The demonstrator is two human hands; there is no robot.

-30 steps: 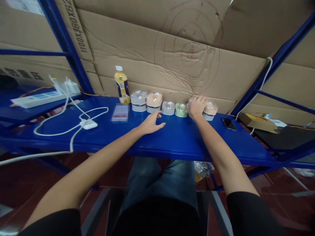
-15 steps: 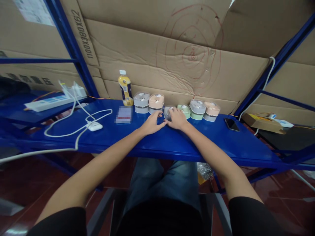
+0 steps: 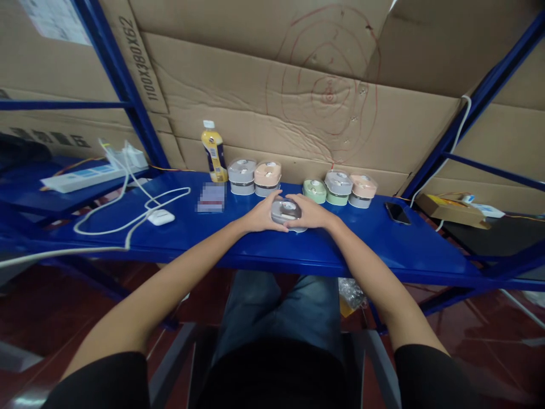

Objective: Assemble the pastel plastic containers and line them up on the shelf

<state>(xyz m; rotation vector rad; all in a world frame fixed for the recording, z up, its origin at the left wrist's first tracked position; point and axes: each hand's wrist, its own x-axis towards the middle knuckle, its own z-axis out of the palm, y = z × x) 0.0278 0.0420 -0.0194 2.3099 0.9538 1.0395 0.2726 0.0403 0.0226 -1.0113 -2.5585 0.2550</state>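
Between my two hands is a grey lidded container (image 3: 286, 211) with a shiny top, close to the front half of the blue table (image 3: 272, 247). My left hand (image 3: 261, 216) curves around its left side, and my right hand (image 3: 313, 213) wraps its right side; both are closed on it. Behind and left stand two stacked pairs, one with a grey top container (image 3: 242, 169) and one with a peach top container (image 3: 268, 172). Behind and right sit a single green container (image 3: 314, 191), a grey-over-green stack (image 3: 338, 183) and a peach-over-grey stack (image 3: 362, 186).
A yellow bottle (image 3: 214, 154) stands at the back left beside a blurred pack (image 3: 212, 197). White cables and a white charger (image 3: 160, 217) lie further left, near a power strip (image 3: 85, 177). A phone (image 3: 397, 213) lies right. Cardboard (image 3: 238, 85) walls the back.
The grey container has come from the row at the back toward me. My left hand has closed onto its left side, and my right hand has shifted to its right side.
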